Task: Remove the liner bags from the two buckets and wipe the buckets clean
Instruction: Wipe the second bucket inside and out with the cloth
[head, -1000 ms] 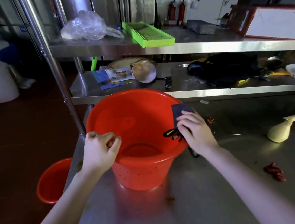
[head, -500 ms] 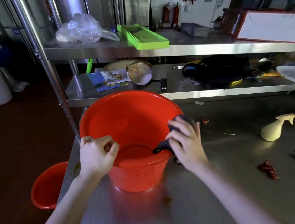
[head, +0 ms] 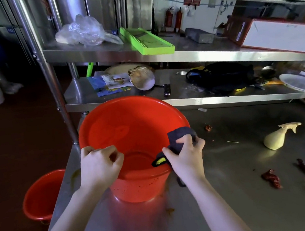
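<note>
Big red plastic bucket [head: 130, 129] on steel surface [head: 233, 201]. Left hand [head: 100, 166] grips near rim; right hand [head: 187, 159] presses dark cloth [head: 179, 137] over right rim.

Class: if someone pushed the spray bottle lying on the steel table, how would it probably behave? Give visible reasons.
The spray bottle lies on its side with a rounded body, so it would probably roll until its nozzle catches. The table looks smooth, so it may also slide. How full it is cannot be told.
</note>
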